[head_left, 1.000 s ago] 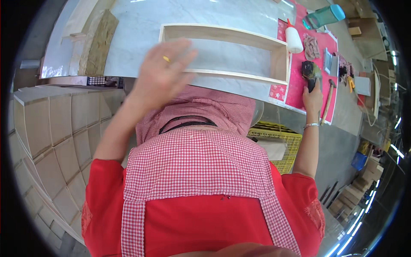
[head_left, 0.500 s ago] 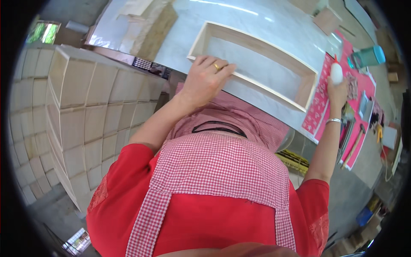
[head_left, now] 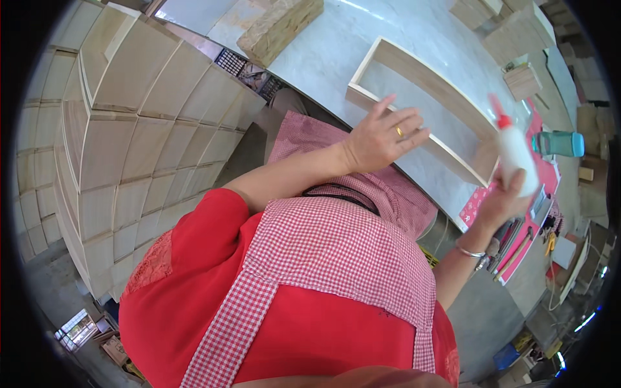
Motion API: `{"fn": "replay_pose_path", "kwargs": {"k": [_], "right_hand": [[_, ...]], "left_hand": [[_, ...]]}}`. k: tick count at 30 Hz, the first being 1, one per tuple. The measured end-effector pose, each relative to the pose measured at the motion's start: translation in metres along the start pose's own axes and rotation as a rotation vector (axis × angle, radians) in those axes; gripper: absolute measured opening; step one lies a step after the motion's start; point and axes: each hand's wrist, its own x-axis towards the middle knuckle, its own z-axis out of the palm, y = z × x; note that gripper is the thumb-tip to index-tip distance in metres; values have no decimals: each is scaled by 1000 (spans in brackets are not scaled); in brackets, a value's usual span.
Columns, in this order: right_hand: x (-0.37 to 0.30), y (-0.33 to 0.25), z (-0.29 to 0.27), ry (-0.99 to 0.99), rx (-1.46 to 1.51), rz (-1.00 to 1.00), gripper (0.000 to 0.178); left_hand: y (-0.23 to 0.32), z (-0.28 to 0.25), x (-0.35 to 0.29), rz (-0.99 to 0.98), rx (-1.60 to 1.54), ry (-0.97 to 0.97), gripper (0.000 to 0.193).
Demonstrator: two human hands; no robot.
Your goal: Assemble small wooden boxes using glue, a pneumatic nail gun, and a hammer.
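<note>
A long, shallow rectangular wooden frame [head_left: 446, 81] lies on the pale marbled table [head_left: 346, 32], the table top showing through its middle. My left hand [head_left: 387, 132], a gold ring on one finger, is at the frame's near side with its fingers apart; nothing is in it. Whether the fingertips touch the wood I cannot tell. My right hand [head_left: 504, 200] grips a white squeeze bottle [head_left: 519, 158] with a red nozzle. The bottle is upright, slightly tilted, beside the frame's right end. Its nozzle tip is blurred.
Stacks of wooden boxes [head_left: 155, 97] rise on the left. A rough wooden block [head_left: 279, 29] lies at the table's far left. To the right, a teal jar [head_left: 559, 143] stands by a pink sheet [head_left: 548, 174] with hand tools. More wooden pieces [head_left: 517, 39] sit at the far right.
My right hand has lifted the bottle off the pink sheet and brought it nearer. My left hand's fingers have come off the frame's near edge and spread. The whole view has shifted.
</note>
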Motion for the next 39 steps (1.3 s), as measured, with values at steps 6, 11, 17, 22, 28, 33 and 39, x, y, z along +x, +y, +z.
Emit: {"fn": "replay_pose_path", "kwargs": {"k": [6,11,17,22,28,33,39], "right_hand": [[-59,-36,96,-390,-113,66,55],[-62,-23,121,-509,-139,-58,56],[-58,-23,134,-555,-140,-15,53],[-52,-27,143,-556,-184,-61,51],[-38,-17,156,-478,-192,-109,49],[-22,-10,171,-413,-222,-163,48],[-4,-6,182,-369,-275,-212,48]], "left_hand": [[12,5,-18,-37,-7,-27,35],[12,8,-27,-29,-97,-97,40],[8,10,-31,0,-101,-113,40],[8,14,-34,-11,-82,-116,40],[9,12,-29,-9,-11,-94,40],[9,11,-27,4,33,-88,40],[8,12,-28,17,83,-82,39]]}}
